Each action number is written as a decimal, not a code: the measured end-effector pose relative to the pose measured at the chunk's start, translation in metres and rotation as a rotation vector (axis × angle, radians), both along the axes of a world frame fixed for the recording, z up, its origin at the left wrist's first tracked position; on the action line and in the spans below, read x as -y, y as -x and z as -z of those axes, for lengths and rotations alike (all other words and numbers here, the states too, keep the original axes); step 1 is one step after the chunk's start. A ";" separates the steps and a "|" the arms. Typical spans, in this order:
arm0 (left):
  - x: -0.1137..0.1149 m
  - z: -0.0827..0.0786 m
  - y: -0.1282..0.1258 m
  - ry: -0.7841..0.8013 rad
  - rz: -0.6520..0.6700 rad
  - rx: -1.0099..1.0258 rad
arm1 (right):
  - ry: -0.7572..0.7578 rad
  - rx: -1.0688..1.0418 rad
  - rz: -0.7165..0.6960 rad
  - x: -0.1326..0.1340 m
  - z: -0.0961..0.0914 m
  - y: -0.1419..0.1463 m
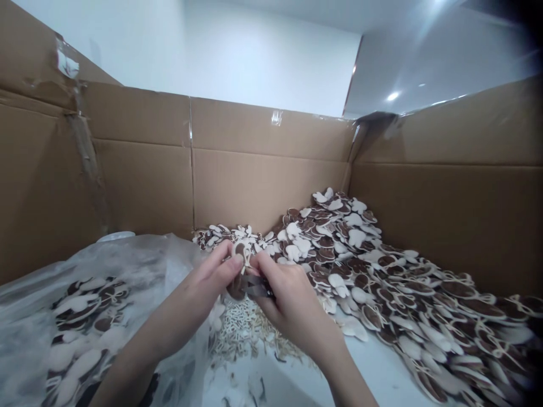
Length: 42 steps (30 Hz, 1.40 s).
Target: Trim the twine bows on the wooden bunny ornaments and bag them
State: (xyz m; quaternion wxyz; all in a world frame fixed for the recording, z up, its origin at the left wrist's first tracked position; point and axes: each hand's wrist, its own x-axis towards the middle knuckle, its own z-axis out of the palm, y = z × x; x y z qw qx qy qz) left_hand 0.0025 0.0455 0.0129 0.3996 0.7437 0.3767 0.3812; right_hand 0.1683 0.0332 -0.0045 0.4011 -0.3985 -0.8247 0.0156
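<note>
My left hand (221,268) pinches a small brown-and-white felt piece (241,249) with a thin cream cord bow on its front. Close against it, my right hand (285,289) is closed around dark metal snips (257,286), mostly covered by the fingers. The fingertips of my right hand are right at the cord. Below both hands lie many short pale cord clippings (240,325) on a white surface (292,381).
A large heap of similar felt pieces (356,265) rises on the right and runs toward me. At left, a clear plastic bag (153,263) holds more of them. Tall cardboard walls (271,178) enclose the back and sides.
</note>
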 end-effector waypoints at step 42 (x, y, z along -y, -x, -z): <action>0.012 0.019 -0.012 -0.195 0.266 0.269 | 0.493 -0.805 -0.695 0.008 0.000 0.003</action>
